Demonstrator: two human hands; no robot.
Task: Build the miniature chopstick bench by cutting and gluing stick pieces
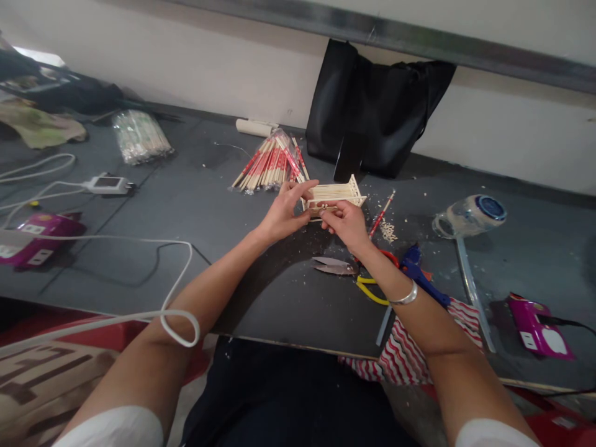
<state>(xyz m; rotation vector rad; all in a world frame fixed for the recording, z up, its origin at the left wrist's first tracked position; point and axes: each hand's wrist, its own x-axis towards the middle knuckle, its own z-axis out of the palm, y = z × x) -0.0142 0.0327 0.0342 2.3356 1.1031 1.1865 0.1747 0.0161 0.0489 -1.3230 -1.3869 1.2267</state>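
A small box-like frame built of pale wooden sticks (pixel 336 192) sits on the dark table (pixel 186 205) in front of me. My left hand (pixel 285 211) grips its left side, thumb and fingers wrapped round the edge. At the frame's front edge my right hand (pixel 345 223) pinches a short piece of stick against it. A silver bangle (pixel 404 297) circles my right wrist.
Red-wrapped chopsticks (pixel 272 164) lie behind the frame, a second clear packet (pixel 139 136) far left. Pruning shears (pixel 339 267), a blue glue gun (pixel 416 270), a tape roll (pixel 472 214), a black bag (pixel 372 112), purple power strips (pixel 37 239) and white cables surround the work.
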